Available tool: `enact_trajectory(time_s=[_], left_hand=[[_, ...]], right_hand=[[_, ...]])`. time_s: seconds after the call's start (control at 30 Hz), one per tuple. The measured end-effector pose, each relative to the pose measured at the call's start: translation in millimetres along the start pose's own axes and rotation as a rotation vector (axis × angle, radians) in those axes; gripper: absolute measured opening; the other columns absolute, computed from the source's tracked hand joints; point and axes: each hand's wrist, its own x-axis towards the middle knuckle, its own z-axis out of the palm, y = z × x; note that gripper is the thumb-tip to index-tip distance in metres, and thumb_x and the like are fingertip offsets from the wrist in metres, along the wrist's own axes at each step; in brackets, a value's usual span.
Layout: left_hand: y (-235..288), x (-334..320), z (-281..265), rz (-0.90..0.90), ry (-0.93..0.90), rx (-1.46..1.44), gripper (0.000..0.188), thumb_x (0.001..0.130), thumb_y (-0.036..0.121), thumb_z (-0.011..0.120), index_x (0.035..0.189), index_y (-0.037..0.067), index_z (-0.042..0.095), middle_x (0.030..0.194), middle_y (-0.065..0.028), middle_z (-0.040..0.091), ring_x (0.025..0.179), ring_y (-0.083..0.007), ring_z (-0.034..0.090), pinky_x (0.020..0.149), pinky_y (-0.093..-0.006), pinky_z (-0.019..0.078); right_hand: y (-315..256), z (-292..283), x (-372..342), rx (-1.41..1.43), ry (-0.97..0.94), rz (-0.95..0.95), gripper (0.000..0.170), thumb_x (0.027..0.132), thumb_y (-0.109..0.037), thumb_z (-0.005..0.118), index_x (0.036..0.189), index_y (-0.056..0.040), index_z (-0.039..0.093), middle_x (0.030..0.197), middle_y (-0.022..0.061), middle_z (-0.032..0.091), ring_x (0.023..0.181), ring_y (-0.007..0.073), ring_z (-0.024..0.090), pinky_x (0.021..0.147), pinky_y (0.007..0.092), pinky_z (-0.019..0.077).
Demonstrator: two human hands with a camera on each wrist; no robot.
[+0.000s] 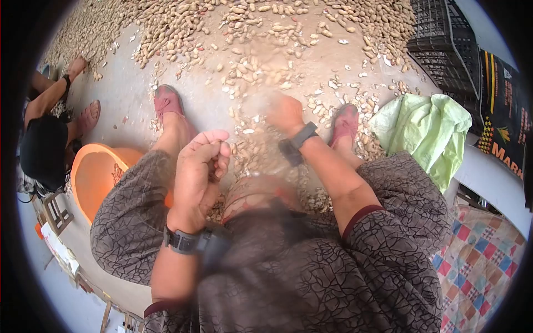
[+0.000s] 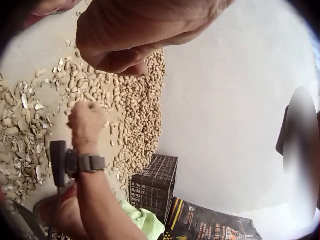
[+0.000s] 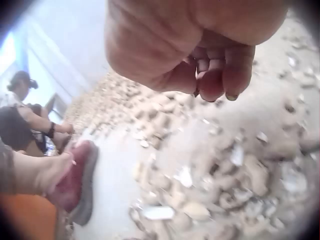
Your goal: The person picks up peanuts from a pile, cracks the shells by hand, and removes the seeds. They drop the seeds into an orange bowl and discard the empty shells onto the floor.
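Observation:
My left hand [image 1: 197, 166] is raised over my lap with its fingers curled in and the thumb against them. I cannot tell whether something small lies inside those fingers. Farther forward, my right hand [image 1: 286, 115], blurred in the head view, hangs over a strip of peanuts [image 1: 244, 69] on the floor. Its fingertips [image 3: 235, 82] curl toward the palm in the right wrist view, and no object shows between them. Below it lie unshelled peanuts and broken peanut shells [image 3: 157, 212], some with their pale insides up.
A large peanut heap [image 1: 177, 25] spreads ahead. An orange basin [image 1: 91, 172] stands by my left leg, near another person [image 1: 47, 139]. On the right are a light green sack [image 1: 425, 130], a black plastic crate [image 1: 444, 50], a black printed bag [image 1: 502, 105] and a checkered cloth [image 1: 480, 266].

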Motion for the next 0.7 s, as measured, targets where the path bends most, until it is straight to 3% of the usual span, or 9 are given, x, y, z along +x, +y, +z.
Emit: enact_trajectory(time_s=[0.1, 0.17, 0.23, 0.33, 0.43, 0.47, 0.53, 0.6, 0.7], left_hand=[[-3.9, 6.5, -3.8, 0.04, 0.118, -0.042, 0.016, 0.089, 0.013, 0.045, 0.098, 0.002, 0.052, 0.075, -0.0011, 0.054, 0.06, -0.0082, 0.048, 0.051, -0.0194, 0.0366], [-5.8, 12.3, -10.7, 0.018, 0.101, -0.09, 0.02, 0.089, 0.015, 0.045, 0.097, 0.0, 0.055, 0.078, -0.0048, 0.058, 0.064, -0.0106, 0.051, 0.055, -0.023, 0.0396], [-2.6, 10.3, -4.6, 0.094, 0.073, -0.232, 0.021, 0.09, 0.016, 0.044, 0.1, 0.001, 0.054, 0.08, -0.0052, 0.059, 0.065, -0.011, 0.052, 0.056, -0.0239, 0.0406], [5.4, 6.5, 13.3, 0.028, 0.182, -0.327, 0.018, 0.091, 0.025, 0.048, 0.099, 0.009, 0.053, 0.079, 0.0013, 0.056, 0.066, -0.0077, 0.053, 0.055, -0.0203, 0.0424], [4.3, 5.8, 8.9, 0.077, 0.182, -0.275, 0.017, 0.091, 0.016, 0.043, 0.095, 0.004, 0.054, 0.075, -0.0034, 0.057, 0.058, -0.0105, 0.049, 0.049, -0.0212, 0.0376], [0.8, 8.9, -0.9, 0.075, 0.184, -0.279, 0.017, 0.091, 0.016, 0.043, 0.095, 0.004, 0.054, 0.075, -0.0034, 0.057, 0.058, -0.0105, 0.049, 0.049, -0.0212, 0.0376], [-6.9, 18.6, -24.7, -0.043, -0.103, -0.24, 0.016, 0.091, 0.016, 0.044, 0.09, 0.004, 0.054, 0.071, -0.0021, 0.055, 0.054, -0.0087, 0.045, 0.046, -0.0195, 0.0343], [-3.1, 13.1, -16.1, -0.022, -0.071, -0.188, 0.016, 0.091, 0.016, 0.045, 0.088, 0.004, 0.054, 0.069, -0.0016, 0.054, 0.053, -0.0078, 0.043, 0.046, -0.0191, 0.0329], [-0.5, 7.1, -5.4, 0.002, -0.036, -0.109, 0.018, 0.091, 0.017, 0.045, 0.086, 0.003, 0.055, 0.067, -0.0008, 0.052, 0.052, -0.0066, 0.042, 0.046, -0.0186, 0.0306]], right_hand=[[-79.7, -46.0, 8.5, 0.215, 0.121, -0.139, 0.008, 0.064, -0.008, 0.053, 0.072, -0.005, 0.053, 0.068, 0.0155, 0.057, 0.064, 0.033, 0.057, 0.058, 0.0399, 0.0473], [-123.5, -66.0, 5.4, 0.413, 0.29, -0.41, 0.008, 0.063, -0.009, 0.055, 0.07, -0.006, 0.051, 0.065, 0.0133, 0.055, 0.061, 0.0319, 0.056, 0.054, 0.0395, 0.0465], [-157.1, -91.5, -5.8, 0.418, 0.219, -0.637, 0.005, 0.067, -0.009, 0.055, 0.069, -0.0065, 0.051, 0.061, 0.0111, 0.051, 0.055, 0.0306, 0.054, 0.05, 0.0377, 0.0442], [-174.3, -88.3, -20.0, 0.457, 0.23, -0.778, 0.006, 0.065, -0.009, 0.056, 0.068, -0.0077, 0.051, 0.059, 0.0087, 0.049, 0.053, 0.0282, 0.052, 0.046, 0.0368, 0.0427], [-165.3, -99.1, -16.2, 0.463, 0.224, -0.807, 0.006, 0.067, -0.009, 0.056, 0.064, -0.0084, 0.05, 0.06, 0.0082, 0.05, 0.053, 0.0285, 0.051, 0.047, 0.0369, 0.0429], [-151.9, -92.6, -8.8, 0.41, 0.224, -0.738, 0.008, 0.07, -0.009, 0.054, 0.063, -0.0073, 0.051, 0.06, 0.0092, 0.051, 0.055, 0.0297, 0.053, 0.05, 0.0378, 0.0442], [-114.9, -84.4, 12.0, 0.176, 0.19, -0.483, 0.008, 0.071, -0.01, 0.054, 0.064, -0.0063, 0.054, 0.063, 0.0118, 0.055, 0.06, 0.0316, 0.056, 0.055, 0.0404, 0.0457], [-62.3, -77.8, 28.9, -0.096, 0.064, -0.214, 0.006, 0.069, -0.011, 0.056, 0.069, -0.0056, 0.057, 0.067, 0.0147, 0.059, 0.067, 0.0332, 0.059, 0.059, 0.0425, 0.0465], [28.6, -65.8, 24.4, -0.341, -0.064, -0.022, 0.014, 0.068, -0.012, 0.057, 0.079, -0.0044, 0.06, 0.076, 0.0186, 0.062, 0.076, 0.0347, 0.062, 0.067, 0.0418, 0.0485]])
